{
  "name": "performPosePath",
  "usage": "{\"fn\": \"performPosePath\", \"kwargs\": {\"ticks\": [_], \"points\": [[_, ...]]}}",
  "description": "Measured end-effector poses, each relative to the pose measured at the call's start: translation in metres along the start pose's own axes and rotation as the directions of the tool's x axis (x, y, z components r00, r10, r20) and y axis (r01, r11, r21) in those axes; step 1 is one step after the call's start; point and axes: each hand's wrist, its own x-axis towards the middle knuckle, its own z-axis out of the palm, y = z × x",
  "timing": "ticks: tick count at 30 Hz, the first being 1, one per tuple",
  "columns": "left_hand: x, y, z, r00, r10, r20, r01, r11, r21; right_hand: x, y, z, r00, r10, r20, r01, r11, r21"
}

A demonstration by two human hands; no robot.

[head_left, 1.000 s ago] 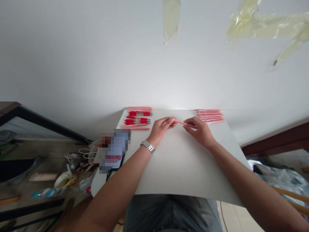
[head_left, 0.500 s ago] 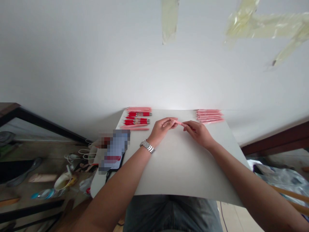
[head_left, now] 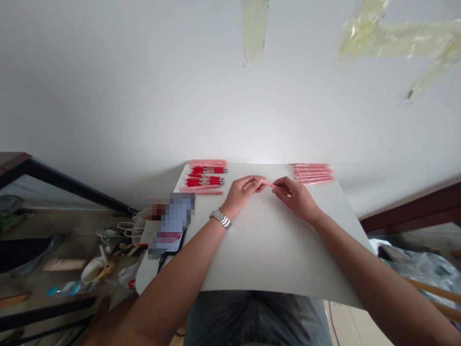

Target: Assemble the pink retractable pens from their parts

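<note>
Over the middle of the table, a slim pink pen (head_left: pixel 269 184) spans the gap between my two hands. My left hand (head_left: pixel 242 193), below a metal-banded wristwatch (head_left: pixel 221 217), pinches its left end between thumb and fingers. At the other end, my right hand (head_left: pixel 298 198) closes its thumb and fingers on the pen, and a darker red part shows by the thumb. Fingers cover both ends. To the left lie red pens (head_left: pixel 205 181) with clear sections and pink pens (head_left: pixel 208 162). A stack of pink pens (head_left: pixel 313 173) with a shiny wrap lies to the right.
The white table (head_left: pixel 266 254) meets the wall at its back edge. A blurred-out phone (head_left: pixel 173 226) with a cable lies at the left edge. On the floor at left are a cup (head_left: pixel 94 269) and a bottle (head_left: pixel 66 289); plastic bags (head_left: pixel 425 266) lie at right.
My right fingers have shifted slightly along the pen, and more of the red part shows by the thumb. My left hand keeps its pinch in nearly the same place.
</note>
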Motion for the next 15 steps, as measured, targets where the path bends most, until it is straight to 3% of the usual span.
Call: {"fn": "performPosePath", "kwargs": {"ticks": [15], "points": [[-0.0002, 0.0007, 0.0, 1.0, 0.011, 0.006, -0.011, 1.0, 0.003, 0.0012, -0.007, -0.0052, 0.993, -0.114, 0.017, 0.114, 0.993, -0.041]]}}
